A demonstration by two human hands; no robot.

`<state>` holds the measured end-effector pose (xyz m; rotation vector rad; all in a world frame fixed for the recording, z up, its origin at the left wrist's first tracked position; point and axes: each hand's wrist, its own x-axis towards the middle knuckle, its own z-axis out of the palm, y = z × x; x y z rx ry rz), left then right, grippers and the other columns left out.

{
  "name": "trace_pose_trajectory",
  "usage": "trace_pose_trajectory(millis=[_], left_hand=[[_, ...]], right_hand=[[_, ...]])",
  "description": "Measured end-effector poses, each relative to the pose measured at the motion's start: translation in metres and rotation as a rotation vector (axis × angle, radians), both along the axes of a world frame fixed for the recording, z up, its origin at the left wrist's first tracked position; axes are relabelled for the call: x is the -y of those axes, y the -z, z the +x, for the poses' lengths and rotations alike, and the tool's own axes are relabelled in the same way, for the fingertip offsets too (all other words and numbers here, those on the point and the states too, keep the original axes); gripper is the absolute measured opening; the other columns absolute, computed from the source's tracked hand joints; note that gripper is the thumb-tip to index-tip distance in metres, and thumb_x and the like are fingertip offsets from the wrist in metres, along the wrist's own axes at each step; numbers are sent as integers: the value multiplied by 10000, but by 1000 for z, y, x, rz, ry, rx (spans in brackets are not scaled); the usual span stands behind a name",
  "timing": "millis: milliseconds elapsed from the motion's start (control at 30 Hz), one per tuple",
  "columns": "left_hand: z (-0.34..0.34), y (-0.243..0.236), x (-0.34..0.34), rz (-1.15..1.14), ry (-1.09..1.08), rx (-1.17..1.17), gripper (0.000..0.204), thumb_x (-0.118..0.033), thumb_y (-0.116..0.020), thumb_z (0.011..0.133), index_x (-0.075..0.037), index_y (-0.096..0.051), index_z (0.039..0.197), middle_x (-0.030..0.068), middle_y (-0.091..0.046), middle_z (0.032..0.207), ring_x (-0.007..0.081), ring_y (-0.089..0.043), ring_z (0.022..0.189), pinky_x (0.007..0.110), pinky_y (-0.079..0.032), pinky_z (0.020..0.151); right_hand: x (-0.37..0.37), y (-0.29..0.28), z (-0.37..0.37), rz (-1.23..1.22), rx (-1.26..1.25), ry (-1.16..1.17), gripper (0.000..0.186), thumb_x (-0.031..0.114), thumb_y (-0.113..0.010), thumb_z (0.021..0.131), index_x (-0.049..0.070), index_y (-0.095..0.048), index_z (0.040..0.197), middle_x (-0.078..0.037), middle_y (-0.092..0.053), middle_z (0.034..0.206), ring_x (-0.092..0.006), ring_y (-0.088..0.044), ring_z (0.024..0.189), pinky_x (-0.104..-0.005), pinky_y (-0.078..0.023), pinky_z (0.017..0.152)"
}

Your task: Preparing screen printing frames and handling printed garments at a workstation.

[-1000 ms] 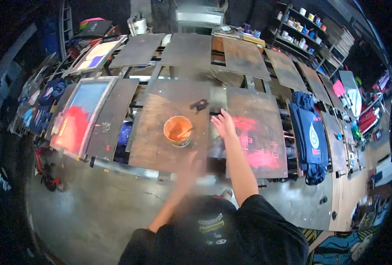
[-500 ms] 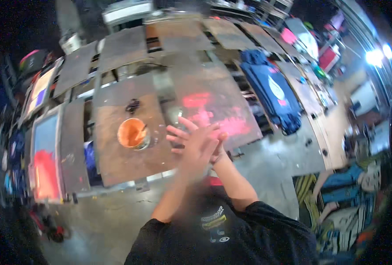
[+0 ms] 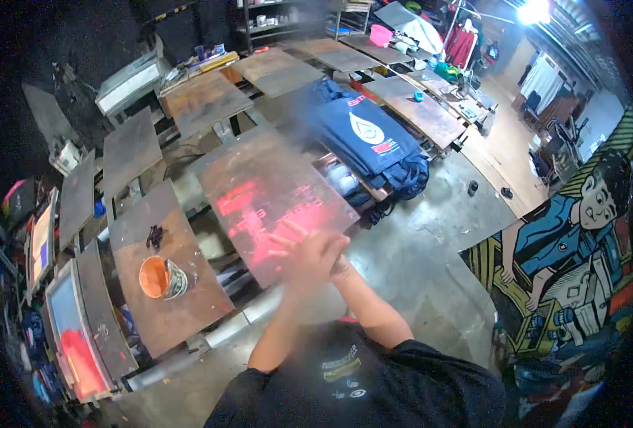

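Observation:
My left hand, blurred, lies across my right hand, its fingers bent over it. The right hand's fingers are spread and hold no object. Both are over the near edge of a board with bright pink ink marks. Left of them, an open tub of orange ink, a stick or tool in it, rests on another worn board. A dark, crumpled small item lies behind the tub.
Further boards form rows on metal racks. Navy printed garments drape a board to the right. A framed screen with pink ink is at far left. Grey floor runs toward a painted mural. A shelf rack stands behind.
The view has turned right, so boards and tub appear further left. My hands, apart a second ago, came together half a second ago and remain overlapped.

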<state>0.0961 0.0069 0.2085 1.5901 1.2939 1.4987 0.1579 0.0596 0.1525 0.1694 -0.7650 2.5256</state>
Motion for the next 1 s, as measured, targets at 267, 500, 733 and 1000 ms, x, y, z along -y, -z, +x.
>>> trace_pose_trajectory(millis=[267, 500, 733, 1000], left_hand=[[101, 48, -80, 25, 176, 249, 237, -240, -539, 980, -48, -591, 852, 30, -549, 766, 133, -518, 745, 236, -416, 720], [194, 44, -122, -253, 37, 425, 315, -281, -511, 1002, -101, -523, 745, -3, -497, 720, 103, -495, 709, 205, -386, 654], [242, 38, -154, -382, 118, 605, 271, -239, -553, 978, -7, -687, 1021, 36, -688, 965, 108, -610, 922, 265, -466, 866], [236, 32, -227, -308, 57, 667, 265, -214, -651, 926, -36, -623, 733, 11, -640, 775, 67, -560, 730, 241, -458, 706]], right_hand=[[-53, 18, 131, 27, 114, -31, 626, 396, -324, 1015, 228, -28, 1541, -182, -253, 1547, -377, -444, 1300, -504, -401, 1009], [-108, 7, 249, 420, 483, 280, 542, 278, -516, 947, 68, -374, 1426, -127, -506, 1342, -282, -555, 1160, -429, -418, 1000], [-156, 19, 318, -54, 385, 508, 446, 55, -611, 905, 24, -487, 1333, -91, -615, 1200, -208, -621, 1059, -358, -510, 925], [-234, 43, 332, -228, 516, 566, 341, 185, -643, 900, 47, -587, 1207, -72, -659, 1088, -203, -640, 919, -368, -520, 819]])
